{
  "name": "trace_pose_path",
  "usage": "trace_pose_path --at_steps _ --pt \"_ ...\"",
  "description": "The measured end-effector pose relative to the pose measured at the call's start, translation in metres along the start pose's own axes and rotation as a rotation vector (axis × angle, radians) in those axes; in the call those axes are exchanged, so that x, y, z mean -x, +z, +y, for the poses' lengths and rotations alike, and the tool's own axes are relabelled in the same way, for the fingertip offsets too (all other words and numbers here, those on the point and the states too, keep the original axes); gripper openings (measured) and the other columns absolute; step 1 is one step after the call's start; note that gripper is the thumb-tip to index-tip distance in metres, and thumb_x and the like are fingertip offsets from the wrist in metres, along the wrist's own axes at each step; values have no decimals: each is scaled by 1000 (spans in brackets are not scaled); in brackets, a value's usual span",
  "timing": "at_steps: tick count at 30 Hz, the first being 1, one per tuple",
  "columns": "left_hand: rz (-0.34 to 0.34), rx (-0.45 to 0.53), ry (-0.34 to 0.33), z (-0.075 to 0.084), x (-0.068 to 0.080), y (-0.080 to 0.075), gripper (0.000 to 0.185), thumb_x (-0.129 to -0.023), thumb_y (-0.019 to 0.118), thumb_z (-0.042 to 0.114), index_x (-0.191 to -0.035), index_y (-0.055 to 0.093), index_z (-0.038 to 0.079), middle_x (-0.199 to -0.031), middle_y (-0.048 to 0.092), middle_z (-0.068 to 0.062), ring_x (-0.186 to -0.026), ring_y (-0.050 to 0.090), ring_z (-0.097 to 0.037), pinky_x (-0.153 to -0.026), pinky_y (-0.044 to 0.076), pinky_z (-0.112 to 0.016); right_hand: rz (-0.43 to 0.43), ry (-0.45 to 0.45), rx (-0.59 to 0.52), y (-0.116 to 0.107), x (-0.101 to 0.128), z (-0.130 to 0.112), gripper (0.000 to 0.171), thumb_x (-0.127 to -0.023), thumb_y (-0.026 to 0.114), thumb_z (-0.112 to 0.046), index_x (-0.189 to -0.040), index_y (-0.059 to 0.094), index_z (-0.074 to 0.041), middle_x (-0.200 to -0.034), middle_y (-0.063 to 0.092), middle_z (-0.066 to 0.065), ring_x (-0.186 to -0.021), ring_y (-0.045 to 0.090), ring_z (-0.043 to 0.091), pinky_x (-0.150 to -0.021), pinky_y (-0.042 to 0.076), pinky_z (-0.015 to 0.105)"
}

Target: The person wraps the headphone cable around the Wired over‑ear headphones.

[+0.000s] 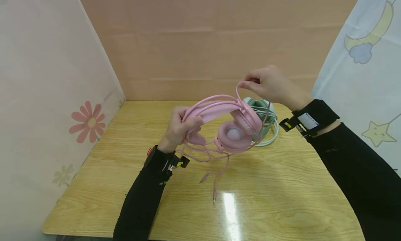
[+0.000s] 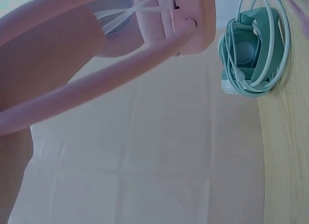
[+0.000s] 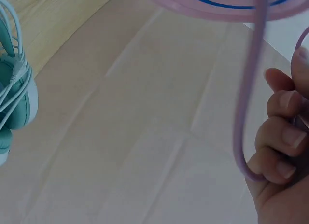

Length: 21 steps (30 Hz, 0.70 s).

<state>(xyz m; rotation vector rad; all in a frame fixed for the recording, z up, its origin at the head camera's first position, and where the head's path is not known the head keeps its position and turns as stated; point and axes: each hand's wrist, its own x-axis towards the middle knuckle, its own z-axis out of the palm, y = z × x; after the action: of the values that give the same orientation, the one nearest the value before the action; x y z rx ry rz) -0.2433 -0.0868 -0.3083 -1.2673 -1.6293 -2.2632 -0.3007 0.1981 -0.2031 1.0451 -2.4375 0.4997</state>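
Pink headphones [image 1: 233, 135] are held up over the wooden table, tilted, ear cups toward the right. My left hand [image 1: 181, 128] grips their padded headband [image 1: 216, 111], thumb across it. Above the ear cups, my right hand [image 1: 266, 82] pinches a loop of the pink cable [image 1: 237, 89]; in the right wrist view the cable [image 3: 246, 103] runs down from an ear cup and into the curled fingers [image 3: 282, 132]. More cable hangs in loose coils under the headphones, and two metal-tipped plugs [image 1: 214, 195] dangle toward the table.
Behind the pink pair, green headphones [image 2: 253, 50] with a pale cable wound round them lie at the table's back. The wooden table [image 1: 282, 189] reaches a tan backdrop [image 1: 194, 42]. Patterned white sheets hang at left [image 1: 40, 77] and right [image 1: 376, 95].
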Motion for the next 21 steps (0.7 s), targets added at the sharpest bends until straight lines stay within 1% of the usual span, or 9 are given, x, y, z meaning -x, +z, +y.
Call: trace_pose_path --at_steps 1,3,5,7,11,13,15,19,21 --pt "-2 -7 3 1 0 1 33 -88 59 12 -70 51 -15 -41 40 3 -29 32 -10 -27 24 -27 -13 9 18 1 0 0 16 -94 74 -21 -81 71 -11 -60 52 -3 -51 40 9 -52 29 24" --pt "-12 -6 7 3 1 2 33 -88 58 12 -69 52 -15 -40 39 2 -28 32 -11 -27 24 -27 -39 28 13 3 -1 0 22 -95 73 -25 -77 68 -13 -58 50 -3 -50 39 10 -51 28 25" --pt "-24 17 17 4 0 3 31 -88 57 11 -68 52 -12 -39 38 1 -28 31 -11 -27 23 -27 -70 50 -44 6 -1 -1 24 -97 71 -26 -76 67 -14 -59 48 -2 -50 39 11 -51 29 25" --pt "-33 66 28 4 -1 4 28 -88 55 10 -65 52 -5 -39 37 0 -29 30 -12 -30 23 -26 -105 77 -138 9 -1 -1 26 -99 68 -26 -77 67 -12 -60 48 -1 -53 40 12 -52 30 26" --pt "-27 183 53 4 -2 5 21 -88 53 11 -67 56 8 -39 34 1 -30 28 -13 -34 21 -26 -173 160 -372 18 3 4 28 -104 59 -27 -86 72 -9 -66 55 1 -56 46 12 -52 36 25" --pt "-22 225 60 3 -3 5 20 -89 54 12 -69 58 10 -39 34 2 -30 28 -13 -35 20 -27 -198 190 -504 24 6 9 31 -105 56 -28 -88 72 -7 -68 57 1 -58 48 11 -52 38 24" --pt "-25 251 66 1 -3 5 23 -91 58 16 -68 57 11 -38 34 2 -30 28 -13 -36 20 -27 -231 206 -673 30 10 13 34 -107 54 -27 -88 71 -4 -71 57 2 -61 50 11 -55 41 23" --pt "-38 289 73 -2 -4 5 37 -94 68 30 -64 53 15 -39 34 3 -30 27 -13 -35 21 -27 -298 287 -996 43 18 18 34 -106 53 -29 -90 71 -5 -80 59 2 -72 54 12 -63 47 22" --pt "-35 320 76 -4 -4 6 37 -93 72 33 -66 56 13 -40 35 4 -30 26 -13 -34 21 -27 -305 350 -1079 49 22 19 35 -106 53 -32 -91 73 -7 -81 58 1 -72 54 11 -63 48 22"
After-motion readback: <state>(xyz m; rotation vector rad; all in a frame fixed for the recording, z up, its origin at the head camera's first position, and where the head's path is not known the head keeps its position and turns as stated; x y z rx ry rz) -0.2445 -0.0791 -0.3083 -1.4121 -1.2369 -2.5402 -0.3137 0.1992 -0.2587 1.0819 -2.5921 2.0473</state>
